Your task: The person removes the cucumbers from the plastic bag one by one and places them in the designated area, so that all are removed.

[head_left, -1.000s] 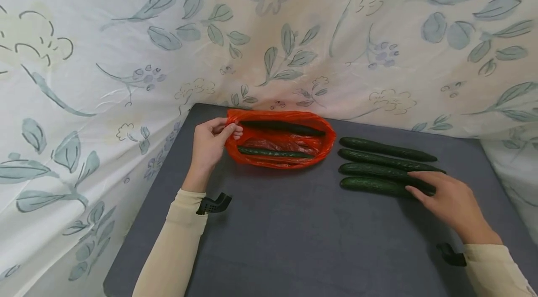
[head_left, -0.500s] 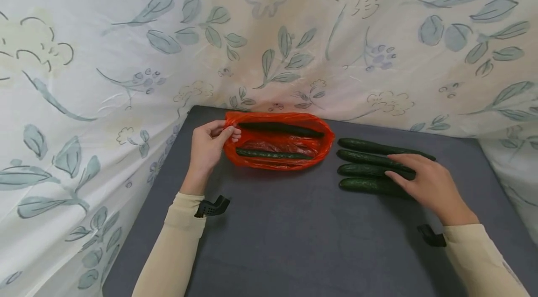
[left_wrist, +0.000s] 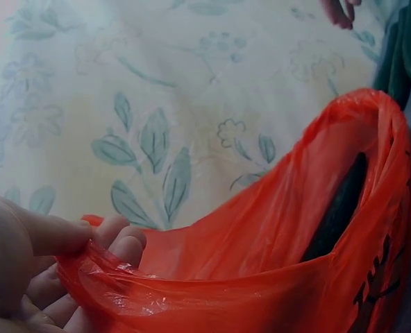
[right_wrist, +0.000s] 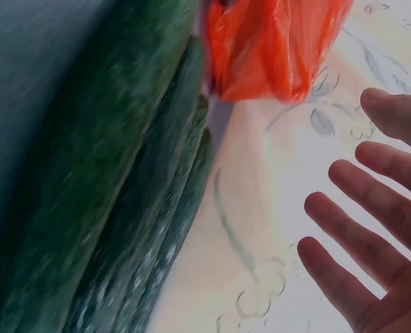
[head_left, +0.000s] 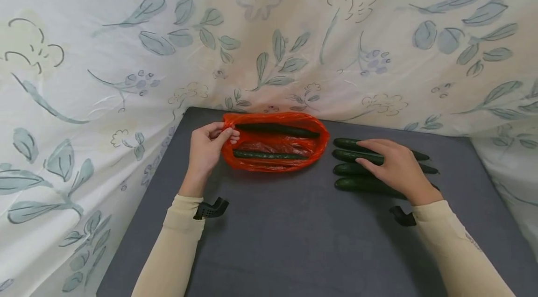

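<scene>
My left hand (head_left: 206,147) pinches the left rim of an open red plastic bag (head_left: 269,165) between thumb and fingers. Inside the bag lie two dark green cucumbers, one (head_left: 277,130) along the far side and one (head_left: 269,154) along the near side. Right of the bag, several cucumbers lie side by side, the nearest one (head_left: 365,185) partly covered by my right hand (head_left: 397,166). That hand hovers over the row, fingers spread and holding nothing, as the right wrist view shows. In the left wrist view the bag film (left_wrist: 191,298) bunches at the fingertips.
Everything lies on a dark grey table (head_left: 290,231). A white floral cloth (head_left: 260,45) hangs right behind its back edge and along the left side. Black wrist-worn cameras stick out at both cuffs, over the tabletop.
My right hand has moved left and away from me across the row, from the nearer cucumbers to the farther ones. The left hand keeps its hold on the bag rim.
</scene>
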Motion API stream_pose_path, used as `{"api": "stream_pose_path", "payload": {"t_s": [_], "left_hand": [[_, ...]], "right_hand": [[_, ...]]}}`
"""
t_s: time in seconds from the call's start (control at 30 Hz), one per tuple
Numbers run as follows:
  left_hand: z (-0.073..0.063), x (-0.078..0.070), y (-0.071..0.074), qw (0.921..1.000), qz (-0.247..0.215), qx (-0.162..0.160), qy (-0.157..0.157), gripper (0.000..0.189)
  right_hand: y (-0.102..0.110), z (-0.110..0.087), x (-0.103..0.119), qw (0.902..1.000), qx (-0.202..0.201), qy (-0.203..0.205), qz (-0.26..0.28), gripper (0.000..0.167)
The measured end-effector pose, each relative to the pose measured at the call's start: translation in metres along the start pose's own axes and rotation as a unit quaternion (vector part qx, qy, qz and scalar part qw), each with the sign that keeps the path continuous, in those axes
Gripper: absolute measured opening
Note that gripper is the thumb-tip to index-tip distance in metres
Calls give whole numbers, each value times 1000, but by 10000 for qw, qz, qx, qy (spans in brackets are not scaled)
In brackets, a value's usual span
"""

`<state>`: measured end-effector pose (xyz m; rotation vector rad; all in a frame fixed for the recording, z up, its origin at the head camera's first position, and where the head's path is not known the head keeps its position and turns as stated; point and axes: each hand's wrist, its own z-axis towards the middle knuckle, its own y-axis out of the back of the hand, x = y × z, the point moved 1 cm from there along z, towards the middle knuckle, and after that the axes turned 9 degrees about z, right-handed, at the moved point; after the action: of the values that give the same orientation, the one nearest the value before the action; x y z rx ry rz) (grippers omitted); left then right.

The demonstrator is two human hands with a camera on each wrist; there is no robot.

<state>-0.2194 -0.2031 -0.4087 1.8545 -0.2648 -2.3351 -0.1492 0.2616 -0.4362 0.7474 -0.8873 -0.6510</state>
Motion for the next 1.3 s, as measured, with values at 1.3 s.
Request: {"api": "stream_pose_path", "payload": {"t_s": [1.3], "left_hand": [[1, -3, -10, 10000, 16, -23, -44, 26]], "right_hand": [[-67, 71, 39, 9904, 713, 117, 1176, 43]]}}
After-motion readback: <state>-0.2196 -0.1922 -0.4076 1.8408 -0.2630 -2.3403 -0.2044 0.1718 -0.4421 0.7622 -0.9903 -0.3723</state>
